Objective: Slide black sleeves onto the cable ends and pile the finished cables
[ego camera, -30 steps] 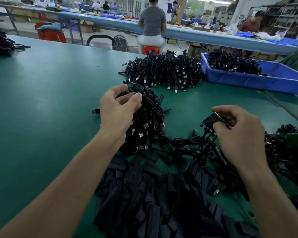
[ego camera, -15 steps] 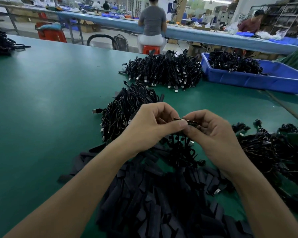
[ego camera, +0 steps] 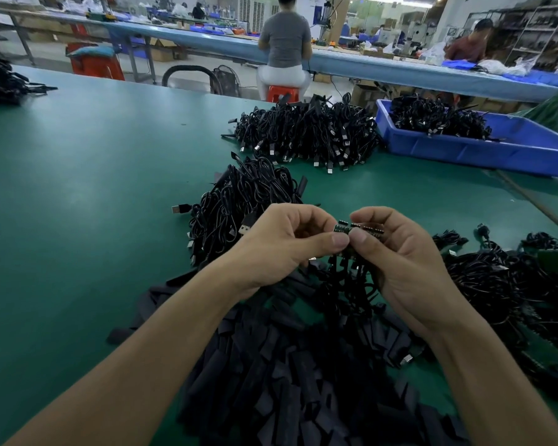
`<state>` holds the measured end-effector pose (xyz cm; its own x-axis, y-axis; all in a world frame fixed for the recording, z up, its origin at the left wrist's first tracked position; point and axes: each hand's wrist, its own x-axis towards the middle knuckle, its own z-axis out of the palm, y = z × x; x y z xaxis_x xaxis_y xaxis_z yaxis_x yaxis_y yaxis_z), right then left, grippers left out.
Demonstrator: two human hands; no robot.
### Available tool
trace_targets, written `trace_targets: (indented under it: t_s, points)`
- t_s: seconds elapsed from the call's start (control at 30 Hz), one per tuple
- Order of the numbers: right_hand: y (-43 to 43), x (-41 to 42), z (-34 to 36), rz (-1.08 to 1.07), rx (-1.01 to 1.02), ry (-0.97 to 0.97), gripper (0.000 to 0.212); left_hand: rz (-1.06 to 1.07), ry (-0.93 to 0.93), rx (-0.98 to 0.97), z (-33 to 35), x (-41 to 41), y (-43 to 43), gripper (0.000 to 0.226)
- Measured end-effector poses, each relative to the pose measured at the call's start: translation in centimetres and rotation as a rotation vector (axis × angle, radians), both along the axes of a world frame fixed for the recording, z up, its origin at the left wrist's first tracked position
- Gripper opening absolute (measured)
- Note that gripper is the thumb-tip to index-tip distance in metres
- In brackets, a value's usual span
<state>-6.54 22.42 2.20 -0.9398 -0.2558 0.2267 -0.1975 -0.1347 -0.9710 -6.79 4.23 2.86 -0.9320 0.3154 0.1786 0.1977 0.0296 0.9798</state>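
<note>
Pinching a small green circuit board (ego camera: 359, 229) between thumbs and forefingers, the two hands are drawn close together above the green surface (ego camera: 78, 194). The left hand (ego camera: 281, 244) has its fingers curled and its thumb tip pressed against the board's near edge. The right hand (ego camera: 403, 262) grips the same board from the other side, and the two thumbs almost touch. The board sits at the end of a black cable (ego camera: 343, 284), which hangs from the grip down towards the surface. Whether the left hand also holds a sleeve inside its curled fingers I cannot tell.

Directly beneath the forearms lies a wide heap of flat black sleeves (ego camera: 303, 387), loose and overlapping. Just beyond the hands is a pile of coiled cables (ego camera: 245, 201), with USB plugs sticking out on its left side. A larger pile of cables (ego camera: 306, 133) lies farther back, right beside a blue bin (ego camera: 484, 151) that carries more cables. A loose tangle of cables (ego camera: 496, 284) spreads on the surface to the right of the right hand.

Past the surface's far edge, a person in a grey shirt (ego camera: 285, 40) sits on a red stool (ego camera: 281, 93), back turned, at a long blue bench (ego camera: 384, 70).
</note>
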Motion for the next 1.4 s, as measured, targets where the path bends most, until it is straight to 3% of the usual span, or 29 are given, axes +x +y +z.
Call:
trace_targets:
  t_s: [0.2, 0.37, 0.53, 0.67, 0.77, 0.83, 0.9, 1.0, 1.1, 1.27, 1.4]
  points:
    - [-0.4, 0.1, -0.2, 0.034, -0.127, -0.060, 0.041, -0.031, -0.030, 0.058, -0.2, -0.1, -0.2, 0.015]
    - [-0.6, 0.2, -0.1, 0.047, -0.210, -0.138, 0.017, -0.066, -0.086, 0.112, -0.3, -0.2, -0.3, 0.015]
    - [-0.6, 0.4, 0.0, 0.061, -0.278, -0.188, 0.014, -0.114, -0.121, 0.149, -0.1, 0.0, -0.2, 0.008]
    - [0.1, -0.2, 0.4, -0.168, -0.278, -0.136, 0.009, -0.021, -0.105, 0.269, 0.7, -0.3, -0.6, 0.014]
    - [0.8, -0.7, 0.4, -0.485, -0.121, -0.026, 0.008, 0.119, -0.030, 0.473, 1.3, -0.2, -0.7, 0.013]
    - [1.1, -0.8, 0.3, -0.671, -0.015, 0.025, 0.016, 0.259, 0.113, 0.503, 1.7, -0.1, -0.7, 0.007]
    - [1.4, -0.8, 0.3, -0.795, 0.152, 0.087, 0.017, 0.400, 0.283, 0.450, 2.1, -0.1, -0.8, 0.007]
    - [1.4, -0.5, 0.5, -0.872, 0.606, 0.214, 0.023, 0.525, 0.494, 0.288, 2.4, 0.0, -0.9, 0.013]
    - [0.6, 0.5, 1.1, -0.891, 0.896, 0.414, 0.027, 0.561, 0.521, 0.090, 2.1, 0.0, -0.7, 0.018]
    - [-1.0, 2.1, 2.0, -0.657, 1.169, 0.579, 0.024, 0.510, 0.349, -0.159, 1.3, -0.5, -0.9, 0.040]
    - [-1.6, 2.4, 2.4, -0.223, 1.251, 0.332, 0.018, 0.474, 0.309, -0.174, 1.2, -0.4, -0.9, 0.046]
